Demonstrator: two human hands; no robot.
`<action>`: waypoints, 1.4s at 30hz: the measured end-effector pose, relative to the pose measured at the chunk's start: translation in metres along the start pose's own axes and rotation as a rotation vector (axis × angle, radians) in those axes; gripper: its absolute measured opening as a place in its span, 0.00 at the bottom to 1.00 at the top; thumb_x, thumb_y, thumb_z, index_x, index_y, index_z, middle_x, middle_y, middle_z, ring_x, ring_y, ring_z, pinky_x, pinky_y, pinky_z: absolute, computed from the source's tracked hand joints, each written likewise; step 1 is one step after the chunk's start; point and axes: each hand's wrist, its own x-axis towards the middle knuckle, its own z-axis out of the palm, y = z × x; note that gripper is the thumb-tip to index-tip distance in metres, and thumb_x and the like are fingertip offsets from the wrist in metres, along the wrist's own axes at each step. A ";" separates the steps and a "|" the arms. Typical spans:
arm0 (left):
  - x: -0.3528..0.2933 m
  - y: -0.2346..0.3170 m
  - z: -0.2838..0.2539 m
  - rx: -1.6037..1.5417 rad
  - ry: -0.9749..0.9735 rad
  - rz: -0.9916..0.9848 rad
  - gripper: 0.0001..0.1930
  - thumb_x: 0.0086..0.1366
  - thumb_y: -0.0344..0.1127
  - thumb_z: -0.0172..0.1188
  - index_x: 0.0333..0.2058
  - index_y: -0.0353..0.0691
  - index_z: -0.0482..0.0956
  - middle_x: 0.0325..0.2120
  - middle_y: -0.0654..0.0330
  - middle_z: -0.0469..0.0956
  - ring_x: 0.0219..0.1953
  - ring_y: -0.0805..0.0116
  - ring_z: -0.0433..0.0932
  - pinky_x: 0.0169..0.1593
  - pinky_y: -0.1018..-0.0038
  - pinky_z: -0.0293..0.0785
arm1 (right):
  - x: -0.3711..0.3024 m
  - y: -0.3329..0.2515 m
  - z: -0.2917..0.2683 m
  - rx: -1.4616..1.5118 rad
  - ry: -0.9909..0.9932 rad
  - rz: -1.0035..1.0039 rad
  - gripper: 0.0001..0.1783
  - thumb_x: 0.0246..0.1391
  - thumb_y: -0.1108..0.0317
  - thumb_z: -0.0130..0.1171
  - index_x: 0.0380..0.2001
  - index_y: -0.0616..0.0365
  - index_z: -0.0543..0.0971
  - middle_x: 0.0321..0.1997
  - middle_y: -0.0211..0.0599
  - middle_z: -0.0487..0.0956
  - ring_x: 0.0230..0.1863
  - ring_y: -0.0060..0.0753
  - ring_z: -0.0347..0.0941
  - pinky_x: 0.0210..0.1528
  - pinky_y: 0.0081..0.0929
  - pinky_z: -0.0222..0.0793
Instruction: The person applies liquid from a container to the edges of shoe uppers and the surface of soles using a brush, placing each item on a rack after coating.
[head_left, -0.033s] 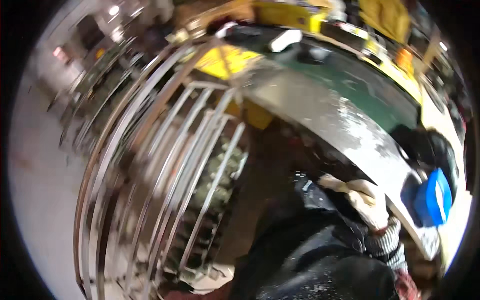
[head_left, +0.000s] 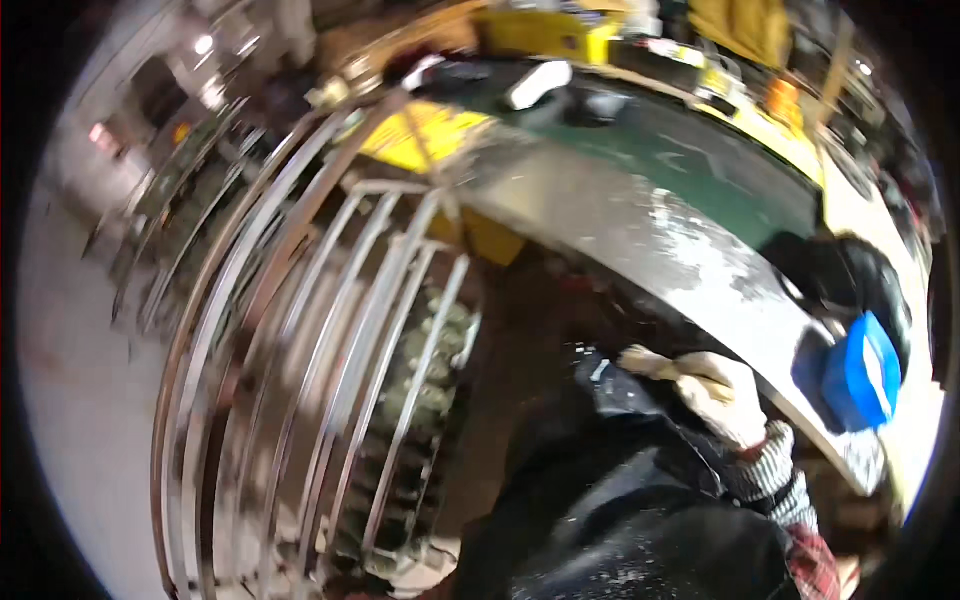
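My right hand (head_left: pixel 715 395), in a whitish work glove with a grey knitted cuff and a red checked sleeve, hangs in front of my shiny black apron (head_left: pixel 620 500). One finger points left and stands apart from the loosely bent others; I see nothing held. At the lower edge, my left hand (head_left: pixel 420 568), also in a pale glove, is at the bottom of a metal rack (head_left: pixel 345 375) of long parallel bars. Blur hides its fingers and whether they grip a bar. Greyish-green, lumpy pieces (head_left: pixel 430 380) show behind the bars.
A worktable (head_left: pixel 600 220) with a metal edge and dark green top curves along the right, white powder on it. There stand a blue container (head_left: pixel 862 375) and a black bag-like object (head_left: pixel 850 280). A yellow sheet (head_left: pixel 425 138) lies at its far left end. More racks (head_left: pixel 190 220) stand far left.
The whole view has shifted slightly, so the table and rack appear further left. My right hand sits a little further left and higher in the picture; its pose looks the same.
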 end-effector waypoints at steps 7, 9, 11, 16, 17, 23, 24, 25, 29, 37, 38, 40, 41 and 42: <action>-0.068 -0.042 0.161 -0.247 -0.721 -0.228 0.35 0.57 0.54 0.63 0.55 0.31 0.71 0.52 0.42 0.74 0.54 0.46 0.73 0.60 0.59 0.68 | -0.017 0.023 -0.037 0.296 0.193 -0.007 0.16 0.56 0.65 0.63 0.45 0.63 0.79 0.40 0.36 0.82 0.40 0.27 0.77 0.44 0.25 0.74; -0.097 -0.071 0.227 -0.255 -1.051 -0.411 0.35 0.57 0.54 0.63 0.55 0.30 0.71 0.52 0.42 0.74 0.54 0.46 0.73 0.60 0.59 0.68 | -0.028 0.035 -0.072 0.278 0.271 0.104 0.18 0.58 0.67 0.62 0.49 0.65 0.77 0.41 0.36 0.81 0.38 0.21 0.76 0.41 0.19 0.72; -0.100 -0.102 0.300 -0.238 -0.821 -0.474 0.34 0.59 0.54 0.59 0.55 0.30 0.69 0.45 0.39 0.74 0.48 0.45 0.73 0.57 0.46 0.65 | -0.043 0.036 -0.087 0.441 0.408 0.010 0.21 0.57 0.66 0.64 0.50 0.66 0.76 0.39 0.37 0.81 0.37 0.22 0.75 0.39 0.20 0.72; -0.249 -0.119 0.438 0.027 -1.772 -0.496 0.40 0.59 0.53 0.58 0.62 0.31 0.59 0.53 0.41 0.67 0.54 0.47 0.68 0.58 0.45 0.62 | -0.116 0.060 -0.150 0.204 0.894 -0.187 0.22 0.57 0.65 0.64 0.50 0.66 0.76 0.39 0.39 0.81 0.35 0.24 0.76 0.36 0.20 0.73; -0.274 -0.118 0.456 0.056 -1.904 -0.513 0.42 0.58 0.55 0.60 0.62 0.29 0.58 0.51 0.42 0.67 0.52 0.49 0.68 0.57 0.46 0.62 | -0.131 0.063 -0.169 0.151 1.008 -0.213 0.19 0.59 0.64 0.61 0.48 0.67 0.77 0.37 0.37 0.81 0.33 0.22 0.75 0.36 0.19 0.72; -0.372 -0.150 0.488 0.211 -1.984 -0.667 0.43 0.57 0.51 0.59 0.64 0.30 0.55 0.53 0.38 0.65 0.51 0.45 0.67 0.56 0.45 0.62 | -0.190 0.091 -0.264 -0.552 1.253 0.291 0.17 0.61 0.55 0.58 0.35 0.59 0.82 0.23 0.29 0.76 0.25 0.17 0.68 0.27 0.21 0.64; -0.375 -0.157 0.487 0.210 -1.997 -0.672 0.41 0.58 0.51 0.58 0.63 0.30 0.57 0.53 0.38 0.65 0.50 0.45 0.68 0.54 0.47 0.64 | -0.181 0.100 -0.269 -0.524 1.234 0.308 0.17 0.60 0.53 0.58 0.34 0.58 0.81 0.23 0.29 0.76 0.25 0.19 0.69 0.28 0.21 0.64; -0.371 -0.168 0.487 0.194 -1.987 -0.763 0.41 0.57 0.52 0.59 0.63 0.31 0.58 0.52 0.39 0.66 0.49 0.46 0.68 0.52 0.48 0.65 | -0.177 0.106 -0.273 -0.530 1.213 0.312 0.19 0.59 0.50 0.59 0.31 0.56 0.81 0.20 0.30 0.76 0.24 0.21 0.71 0.28 0.23 0.66; -0.342 -0.181 0.464 0.325 -1.835 -0.618 0.39 0.60 0.60 0.57 0.59 0.33 0.64 0.46 0.42 0.71 0.43 0.48 0.72 0.43 0.55 0.71 | -0.171 0.106 -0.272 -0.659 1.093 0.420 0.16 0.57 0.53 0.61 0.28 0.56 0.79 0.20 0.30 0.74 0.22 0.19 0.68 0.27 0.20 0.65; -0.280 -0.183 0.450 0.473 -1.391 -0.912 0.48 0.52 0.81 0.47 0.44 0.33 0.74 0.19 0.55 0.77 0.13 0.62 0.75 0.15 0.71 0.72 | -0.190 0.072 -0.226 -0.253 1.196 0.154 0.13 0.62 0.61 0.56 0.34 0.62 0.80 0.26 0.27 0.77 0.27 0.15 0.70 0.28 0.13 0.63; -0.277 -0.188 0.454 0.421 -1.441 -0.972 0.49 0.51 0.82 0.46 0.44 0.33 0.74 0.18 0.55 0.76 0.13 0.62 0.74 0.14 0.71 0.71 | -0.163 0.059 -0.201 -0.105 1.213 0.069 0.13 0.62 0.62 0.57 0.36 0.63 0.80 0.28 0.29 0.79 0.29 0.17 0.73 0.31 0.13 0.67; -0.272 -0.192 0.461 0.475 -1.434 -0.938 0.48 0.52 0.81 0.46 0.44 0.33 0.74 0.18 0.54 0.76 0.12 0.60 0.73 0.12 0.70 0.69 | -0.110 0.039 -0.143 0.049 1.001 -0.049 0.10 0.61 0.67 0.56 0.40 0.63 0.81 0.36 0.37 0.82 0.36 0.27 0.78 0.40 0.21 0.76; -0.262 -0.194 0.460 0.442 -1.451 -0.939 0.47 0.53 0.80 0.46 0.44 0.33 0.74 0.19 0.53 0.76 0.12 0.59 0.73 0.12 0.70 0.68 | -0.072 0.041 -0.126 -0.105 0.673 -0.067 0.11 0.60 0.67 0.58 0.41 0.63 0.80 0.37 0.38 0.82 0.34 0.29 0.79 0.39 0.24 0.76; -0.259 -0.202 0.466 0.420 -1.497 -0.964 0.46 0.54 0.79 0.46 0.44 0.33 0.74 0.21 0.51 0.77 0.12 0.58 0.73 0.11 0.69 0.68 | -0.043 0.038 -0.108 -0.108 0.659 -0.069 0.11 0.60 0.67 0.58 0.41 0.63 0.80 0.37 0.38 0.82 0.34 0.29 0.79 0.39 0.24 0.76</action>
